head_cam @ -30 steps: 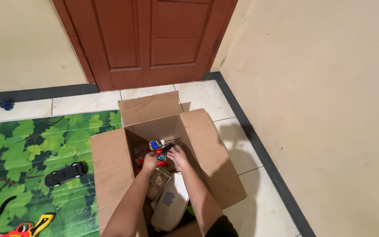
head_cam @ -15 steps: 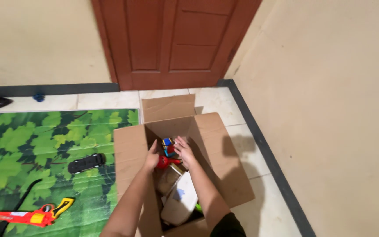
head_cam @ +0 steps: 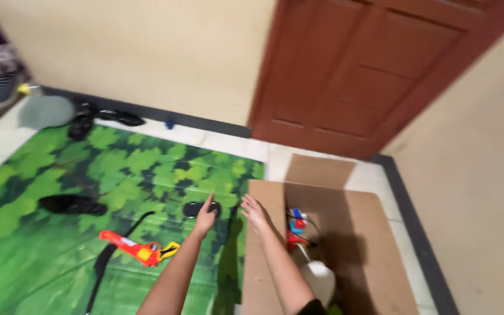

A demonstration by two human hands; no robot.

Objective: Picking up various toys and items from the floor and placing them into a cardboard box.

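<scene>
My left hand hovers over the green leaf-patterned mat, fingers apart, just in front of a black toy car. My right hand is open above the left flap of the open cardboard box, holding nothing. Inside the box lie a small blue and red toy, a red toy and a white rounded object.
A red and yellow toy gun, a black strap and a dark shoe-like object lie on the mat. Dark sandals and a grey round thing sit by the far wall. A brown door stands behind the box.
Both hands have come up out of the box and moved left, the left one out over the mat toward the black toy car. The view has swung left.
</scene>
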